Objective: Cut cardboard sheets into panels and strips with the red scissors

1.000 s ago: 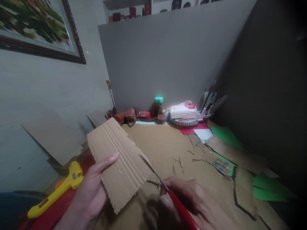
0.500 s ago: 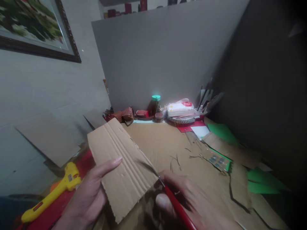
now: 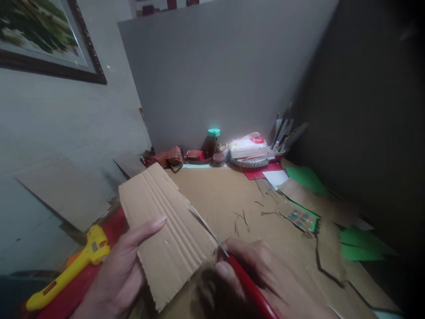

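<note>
My left hand holds a brown corrugated cardboard piece from below, with the thumb lying across its top face. My right hand is closed round the red handles of a pair of scissors. The thin metal blades point up and left and are slid into the right edge of the cardboard piece, which tilts above the table.
A large cardboard sheet with cut slits covers the table. A yellow glue gun lies at the left on a red mat. Green paper, a green-capped jar, a tissue pack and a tool cup stand at the back.
The view has shifted slightly. The scissor blades have moved further along the right edge of the cardboard piece; both hands keep their hold.
</note>
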`<state>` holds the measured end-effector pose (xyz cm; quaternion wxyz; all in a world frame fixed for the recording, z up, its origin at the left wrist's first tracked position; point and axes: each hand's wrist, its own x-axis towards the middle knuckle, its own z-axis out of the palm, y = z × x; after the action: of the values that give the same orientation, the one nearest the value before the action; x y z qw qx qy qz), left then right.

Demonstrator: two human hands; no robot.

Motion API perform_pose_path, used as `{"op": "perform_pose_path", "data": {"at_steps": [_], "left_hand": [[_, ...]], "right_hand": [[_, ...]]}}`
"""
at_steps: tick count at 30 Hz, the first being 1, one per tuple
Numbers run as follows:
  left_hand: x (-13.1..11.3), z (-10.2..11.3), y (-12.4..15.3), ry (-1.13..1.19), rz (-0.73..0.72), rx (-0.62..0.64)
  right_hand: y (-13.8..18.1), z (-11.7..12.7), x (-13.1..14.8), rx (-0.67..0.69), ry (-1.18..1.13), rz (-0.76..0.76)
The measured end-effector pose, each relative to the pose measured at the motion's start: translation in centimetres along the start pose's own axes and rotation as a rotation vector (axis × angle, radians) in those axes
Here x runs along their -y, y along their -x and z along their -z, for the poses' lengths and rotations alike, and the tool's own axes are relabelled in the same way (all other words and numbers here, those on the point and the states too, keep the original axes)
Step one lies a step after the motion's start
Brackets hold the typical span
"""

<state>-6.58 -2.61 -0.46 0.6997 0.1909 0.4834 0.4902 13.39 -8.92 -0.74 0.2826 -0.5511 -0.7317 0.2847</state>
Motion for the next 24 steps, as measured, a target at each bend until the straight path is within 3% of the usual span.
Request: {"op": "perform_pose_path", "data": {"at_steps": [5,8,11,16,21,24], "left_hand": [[0.0,0.1,-0.3,-0.015,-0.019,0.018],[0.2,0.2,-0.3,-0.017,-0.028,0.041],[0.4,0.2,-0.2,-0.007,-0.003,0.060],[0.5,-0.1,0.1,-0.021,0.004,0.025],[0.5,0.0,0.3,-0.030,0.006,0.012],[0.5,0.2,0.2,-0.032,-0.003,0.014]], "right_hand": [[-0.1,0.0,0.0,-0.001,-0.149,0.028],[-0.7,0.2,-0.3,0.133,-0.290,-0.103],[-1.2,0.3,-0.7,0.215,-0.382,-0.123],[-1.2,0.4,-0.7,0.230,-0.380,-0.131],[-0.9,0.0,-0.9,0.132,-0.177,-0.051],[-0.9,-0.1,-1.1,0.141,-0.122,-0.040]]}}
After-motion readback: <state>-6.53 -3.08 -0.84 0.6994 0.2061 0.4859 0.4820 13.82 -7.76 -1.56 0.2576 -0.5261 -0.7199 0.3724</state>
